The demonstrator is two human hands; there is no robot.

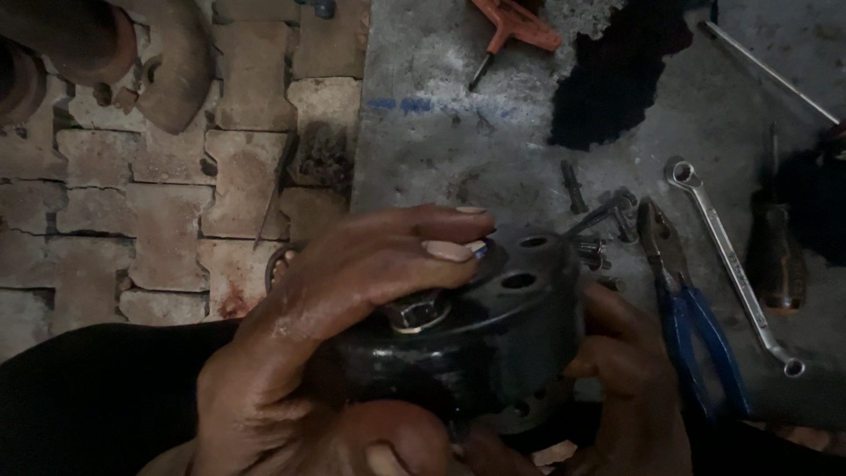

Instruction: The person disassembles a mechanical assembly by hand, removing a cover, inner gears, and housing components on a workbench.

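Metal, dark and oily-looking, makes up the round drum-like part [493, 335] held low in the view, just left of the blue-handled pliers [692, 317]; it looks heavy, rigid and slippery. Left hand [335, 326] lies across its top, fingers spread over the centre nut [416, 313]; right hand [617, 370] cups the rim, the surest hold

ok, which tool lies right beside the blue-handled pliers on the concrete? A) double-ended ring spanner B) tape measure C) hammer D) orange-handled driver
A: a silver double-ended ring spanner lies just to the right of the blue-handled pliers on the concrete slab; the orange-handled tool sits far off at the top edge.
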